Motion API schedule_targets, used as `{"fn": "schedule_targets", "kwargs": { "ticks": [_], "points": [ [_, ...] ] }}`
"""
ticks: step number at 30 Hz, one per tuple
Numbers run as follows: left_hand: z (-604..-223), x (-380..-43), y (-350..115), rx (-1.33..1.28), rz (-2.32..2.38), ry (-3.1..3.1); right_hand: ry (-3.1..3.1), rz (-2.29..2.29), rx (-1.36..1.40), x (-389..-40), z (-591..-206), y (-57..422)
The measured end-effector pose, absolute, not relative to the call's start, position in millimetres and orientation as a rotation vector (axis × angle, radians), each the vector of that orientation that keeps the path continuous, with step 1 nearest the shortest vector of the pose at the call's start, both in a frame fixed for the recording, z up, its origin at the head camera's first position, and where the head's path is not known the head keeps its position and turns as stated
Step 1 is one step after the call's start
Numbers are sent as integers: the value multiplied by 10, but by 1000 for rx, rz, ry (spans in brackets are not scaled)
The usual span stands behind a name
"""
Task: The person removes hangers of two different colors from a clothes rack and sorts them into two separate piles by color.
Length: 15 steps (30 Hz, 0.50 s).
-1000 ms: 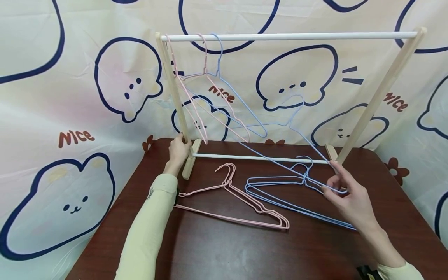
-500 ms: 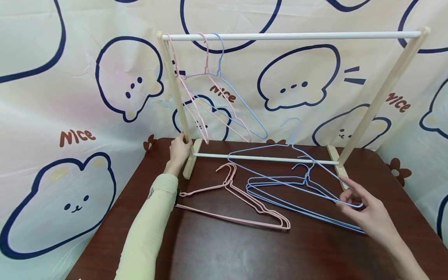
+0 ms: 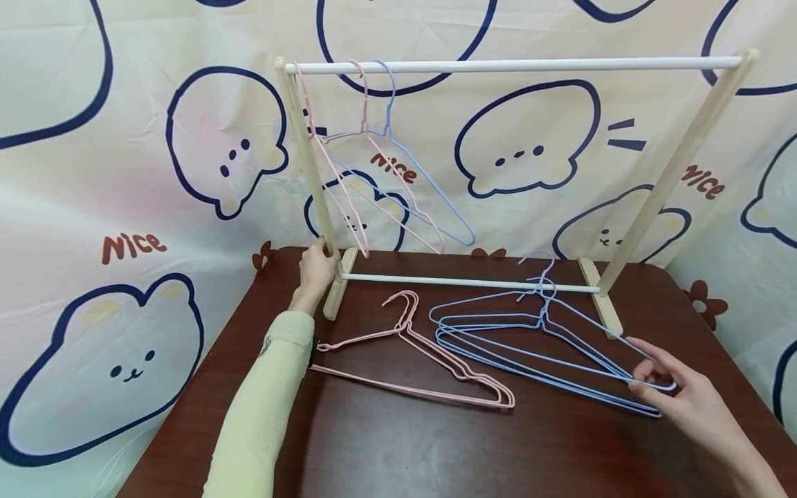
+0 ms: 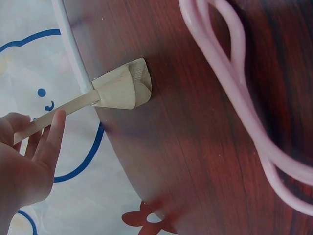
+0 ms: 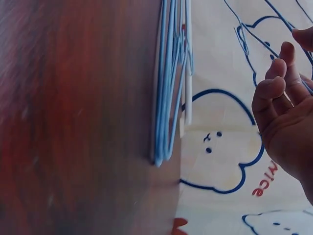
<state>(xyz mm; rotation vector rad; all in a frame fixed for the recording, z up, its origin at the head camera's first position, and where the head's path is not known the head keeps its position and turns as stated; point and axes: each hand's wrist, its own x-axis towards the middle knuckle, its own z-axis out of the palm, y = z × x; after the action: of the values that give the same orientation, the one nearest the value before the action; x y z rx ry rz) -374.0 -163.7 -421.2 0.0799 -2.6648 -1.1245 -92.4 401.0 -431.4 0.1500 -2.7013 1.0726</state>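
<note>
My left hand (image 3: 317, 268) grips the lower part of the left wooden post (image 3: 310, 162) of a small clothes rack; the left wrist view shows the fingers around the post (image 4: 78, 104). At the right, my right hand (image 3: 694, 398) pinches one end of a blue wire hanger (image 3: 486, 298). This hanger is tilted over several blue hangers (image 3: 548, 378) lying stacked on the table, overlapping them in the head view. Those stacked hangers (image 5: 166, 98) appear edge-on in the right wrist view. Pink hangers (image 3: 411, 389) lie in a stack left of the blue ones.
Two pink hangers (image 3: 405, 181) and one blue hanger (image 3: 432, 188) hang at the left of the white top rail (image 3: 529, 66). A white lower bar (image 3: 411, 279) joins the rack's feet on the brown table (image 3: 398, 456). A cartoon-print cloth (image 3: 205, 304) stands behind.
My right hand has moved right and down, bringing the held blue hanger from before the rack down over the stacked blue ones. The left hand stays on the post.
</note>
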Motion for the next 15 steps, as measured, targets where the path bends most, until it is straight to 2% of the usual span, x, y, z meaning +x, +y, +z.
{"fn": "schedule_targets", "kwargs": {
  "ticks": [15],
  "points": [
    [-4213, -3737, -1644, 58, -1113, -2660, -2978, 951, 91, -978, -4484, 4352]
  ]
}}
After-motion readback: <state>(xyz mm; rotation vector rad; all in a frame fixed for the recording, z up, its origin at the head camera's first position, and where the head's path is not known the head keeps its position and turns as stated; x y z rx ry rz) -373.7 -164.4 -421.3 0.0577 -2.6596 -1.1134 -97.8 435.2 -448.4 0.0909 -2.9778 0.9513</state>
